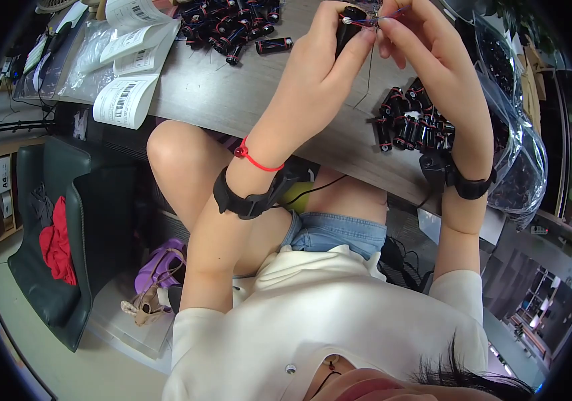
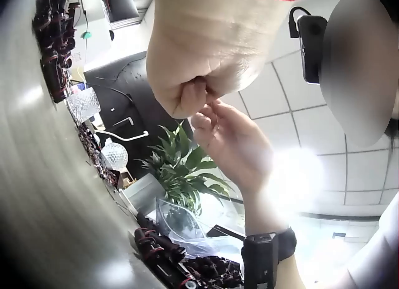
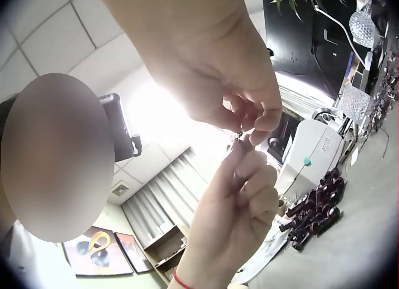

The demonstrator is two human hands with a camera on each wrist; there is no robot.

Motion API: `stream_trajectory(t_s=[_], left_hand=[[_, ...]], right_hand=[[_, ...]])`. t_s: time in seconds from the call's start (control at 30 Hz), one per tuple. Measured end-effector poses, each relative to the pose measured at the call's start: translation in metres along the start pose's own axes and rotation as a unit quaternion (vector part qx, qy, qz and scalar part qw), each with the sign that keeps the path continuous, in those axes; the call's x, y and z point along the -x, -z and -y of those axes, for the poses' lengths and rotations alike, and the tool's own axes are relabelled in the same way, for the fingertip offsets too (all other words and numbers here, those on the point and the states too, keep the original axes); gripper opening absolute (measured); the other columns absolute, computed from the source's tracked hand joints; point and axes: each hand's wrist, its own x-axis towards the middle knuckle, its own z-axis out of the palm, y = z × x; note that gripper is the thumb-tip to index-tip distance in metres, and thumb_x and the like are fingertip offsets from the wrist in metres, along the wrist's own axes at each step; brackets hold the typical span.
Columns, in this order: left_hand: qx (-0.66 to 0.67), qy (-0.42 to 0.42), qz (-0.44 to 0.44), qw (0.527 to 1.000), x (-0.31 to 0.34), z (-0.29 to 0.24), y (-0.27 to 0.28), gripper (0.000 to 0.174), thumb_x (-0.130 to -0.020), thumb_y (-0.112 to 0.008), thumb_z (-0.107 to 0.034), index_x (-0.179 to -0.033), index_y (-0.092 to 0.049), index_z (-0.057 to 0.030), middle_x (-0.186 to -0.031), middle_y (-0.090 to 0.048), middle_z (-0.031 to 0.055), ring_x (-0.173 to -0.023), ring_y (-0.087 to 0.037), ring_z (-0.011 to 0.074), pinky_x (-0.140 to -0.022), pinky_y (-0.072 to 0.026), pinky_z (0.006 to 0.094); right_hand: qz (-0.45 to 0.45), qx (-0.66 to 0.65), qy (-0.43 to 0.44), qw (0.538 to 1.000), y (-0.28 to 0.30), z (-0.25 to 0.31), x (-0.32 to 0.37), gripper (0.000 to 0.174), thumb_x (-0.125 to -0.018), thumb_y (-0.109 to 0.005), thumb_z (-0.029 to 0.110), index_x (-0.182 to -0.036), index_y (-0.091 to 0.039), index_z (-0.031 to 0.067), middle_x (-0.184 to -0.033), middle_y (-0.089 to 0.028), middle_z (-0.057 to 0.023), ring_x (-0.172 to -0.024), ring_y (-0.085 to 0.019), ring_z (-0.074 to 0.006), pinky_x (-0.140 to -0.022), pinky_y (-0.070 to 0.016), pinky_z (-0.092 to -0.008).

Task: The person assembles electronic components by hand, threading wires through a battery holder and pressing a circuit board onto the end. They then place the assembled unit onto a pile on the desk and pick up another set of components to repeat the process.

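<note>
My left hand [image 1: 319, 67], with a red cord bracelet at its wrist, grips a black cylinder [image 1: 350, 30] that has thin red and blue wires at its end. Close against it, my right hand [image 1: 443, 57] pinches the fine wires [image 1: 369, 22] between thumb and fingertips. Both hands are raised over the table, fingertips meeting at the wire end. One thin dark lead [image 1: 368, 73] hangs down below them. In the right wrist view the left hand [image 3: 234, 208] comes from below to the right hand [image 3: 212, 65]; the fingers there hide most of the cylinder.
A heap of similar black cylinders [image 1: 222, 30] lies at the table's far left, a smaller group [image 1: 409, 120] by the right forearm. Label sheets [image 1: 125, 100] overhang the left edge. A clear plastic bag [image 1: 516, 167] lies at the right. A plant [image 2: 181, 158] stands behind.
</note>
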Motion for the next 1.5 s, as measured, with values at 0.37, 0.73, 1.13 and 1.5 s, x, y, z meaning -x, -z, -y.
stream_trajectory(t_s=[0.37,0.73,1.13,1.5], left_hand=[[0.005,0.001,-0.040,0.999,0.005,-0.010,0.003,0.015,-0.104,-0.056,-0.009,-0.117,-0.052,-0.0019,-0.087,-0.053,0.0022,-0.076,-0.047,0.0080,-0.068,-0.0407,0.0233],[0.026,-0.028,-0.018,0.999,0.008,-0.014,0.007,0.015,-0.104,-0.056,-0.007,-0.118,-0.054,-0.0032,-0.088,-0.055,0.0022,-0.077,-0.049,0.0086,-0.068,-0.0415,0.0247],[-0.051,-0.288,-0.012,0.956,-0.015,0.029,0.003,0.021,-0.103,-0.056,-0.006,-0.123,-0.052,0.0000,-0.090,-0.063,0.0158,-0.076,-0.063,0.0256,-0.070,-0.0490,0.0328],[-0.061,-0.066,0.009,0.996,0.009,-0.018,0.005,0.024,-0.102,-0.056,-0.005,-0.125,-0.052,-0.0005,-0.089,-0.064,0.0170,-0.076,-0.066,0.0293,-0.070,-0.0501,0.0348]], right_hand=[[-0.022,-0.026,0.050,0.998,0.005,0.010,0.010,0.009,-0.098,-0.065,0.000,-0.105,-0.059,0.0003,-0.091,-0.063,-0.0001,-0.081,-0.061,-0.0047,-0.068,-0.0457,-0.0186],[0.139,-0.290,0.281,0.904,0.006,-0.042,-0.035,0.008,-0.093,-0.072,0.000,-0.100,-0.067,-0.0010,-0.087,-0.070,-0.0029,-0.076,-0.063,-0.0053,-0.068,-0.0487,-0.0190],[0.082,-0.238,0.116,0.961,0.009,0.009,0.004,0.010,-0.089,-0.076,0.000,-0.096,-0.068,-0.0018,-0.084,-0.070,-0.0039,-0.073,-0.063,-0.0060,-0.064,-0.0481,-0.0184],[-0.055,-0.027,0.050,0.997,0.002,0.019,0.018,0.007,-0.092,-0.070,-0.005,-0.097,-0.066,-0.0042,-0.089,-0.068,-0.0052,-0.079,-0.067,-0.0086,-0.067,-0.0512,-0.0204]])
